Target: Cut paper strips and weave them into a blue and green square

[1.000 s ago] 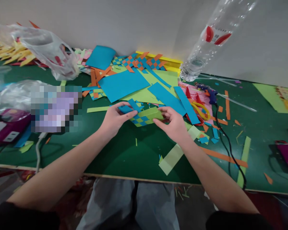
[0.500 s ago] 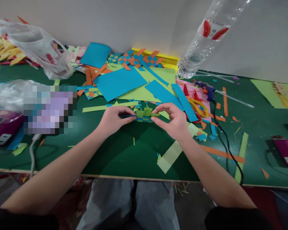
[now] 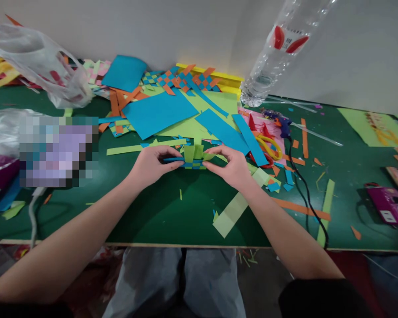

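Observation:
Between my hands, just above the green table, is a small woven piece of blue and light-green paper strips (image 3: 193, 165). Some green strip ends stand up from its top edge. My left hand (image 3: 154, 165) pinches its left side, with a blue strip running under the fingers. On the right side, the thumb and fingers of my right hand (image 3: 227, 165) are closed on the weave and a green strip end. Behind the piece lie large blue paper (image 3: 161, 110) and light-green sheets (image 3: 219, 100).
A clear plastic bottle (image 3: 265, 66) stands at the back. Scissors with yellow handles (image 3: 270, 148) and a glue gun (image 3: 280, 121) with a black cord lie to the right. A phone-like blurred purple thing (image 3: 59, 154) sits left, near a plastic bag (image 3: 46, 66). Paper scraps are scattered about.
The view has shifted slightly, so the scene sits a little further left. The green strip ends on the woven piece stand more upright. Both hands keep their pinch.

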`<state>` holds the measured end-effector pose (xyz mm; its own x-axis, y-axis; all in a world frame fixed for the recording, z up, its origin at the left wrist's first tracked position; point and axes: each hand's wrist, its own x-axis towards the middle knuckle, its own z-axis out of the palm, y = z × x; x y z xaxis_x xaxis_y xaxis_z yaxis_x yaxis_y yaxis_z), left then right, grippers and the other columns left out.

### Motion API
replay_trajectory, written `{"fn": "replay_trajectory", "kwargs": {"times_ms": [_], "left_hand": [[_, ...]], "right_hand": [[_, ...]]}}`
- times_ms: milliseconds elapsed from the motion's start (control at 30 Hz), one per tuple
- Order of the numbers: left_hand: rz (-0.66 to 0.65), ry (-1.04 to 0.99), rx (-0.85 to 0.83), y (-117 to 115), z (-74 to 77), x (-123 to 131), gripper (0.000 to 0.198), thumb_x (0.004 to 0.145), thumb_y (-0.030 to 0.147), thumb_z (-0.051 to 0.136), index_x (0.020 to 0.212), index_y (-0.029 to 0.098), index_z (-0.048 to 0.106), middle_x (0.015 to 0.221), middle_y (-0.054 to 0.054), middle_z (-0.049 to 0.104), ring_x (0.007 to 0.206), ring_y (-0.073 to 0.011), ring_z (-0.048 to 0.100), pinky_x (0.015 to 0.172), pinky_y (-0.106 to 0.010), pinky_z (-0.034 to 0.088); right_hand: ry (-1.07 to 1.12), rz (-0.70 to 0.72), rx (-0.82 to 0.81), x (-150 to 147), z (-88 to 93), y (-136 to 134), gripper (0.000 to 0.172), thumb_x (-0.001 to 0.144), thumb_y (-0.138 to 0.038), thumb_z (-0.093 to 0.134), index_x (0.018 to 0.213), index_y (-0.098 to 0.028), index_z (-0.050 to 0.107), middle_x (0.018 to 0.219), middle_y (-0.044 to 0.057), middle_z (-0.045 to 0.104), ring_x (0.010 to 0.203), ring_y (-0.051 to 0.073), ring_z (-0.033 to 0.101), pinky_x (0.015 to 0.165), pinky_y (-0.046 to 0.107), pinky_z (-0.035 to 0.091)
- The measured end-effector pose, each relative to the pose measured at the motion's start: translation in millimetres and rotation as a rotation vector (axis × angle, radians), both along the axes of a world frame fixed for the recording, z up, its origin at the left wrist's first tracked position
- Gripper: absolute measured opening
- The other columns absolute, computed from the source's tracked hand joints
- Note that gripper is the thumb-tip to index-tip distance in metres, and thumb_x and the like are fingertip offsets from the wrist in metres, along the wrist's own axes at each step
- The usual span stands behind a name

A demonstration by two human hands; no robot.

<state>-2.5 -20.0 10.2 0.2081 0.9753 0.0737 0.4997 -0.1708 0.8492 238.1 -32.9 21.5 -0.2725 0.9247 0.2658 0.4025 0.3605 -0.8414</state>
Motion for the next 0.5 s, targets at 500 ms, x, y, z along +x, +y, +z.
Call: {"fn": "replay_trajectory", "kwargs": {"times_ms": [500], "left_hand": [[-0.049,0.048,0.047,-1.1,-2.1,1.9,0.025,0.069,0.048,0.075,0.076,0.024,0.075,0.076,-0.002,0.072,0.067,-0.0177,0.065,0.067,-0.028,0.052]], "right_hand": [[0.073,0.121,-0.154,-1.5,-7.6,3.8,0.039,0.080,-0.038,0.070,0.114,-0.022,0.060,0.112,0.007,0.068,0.098,0.020,0.065,0.086,0.037,0.053]]}}
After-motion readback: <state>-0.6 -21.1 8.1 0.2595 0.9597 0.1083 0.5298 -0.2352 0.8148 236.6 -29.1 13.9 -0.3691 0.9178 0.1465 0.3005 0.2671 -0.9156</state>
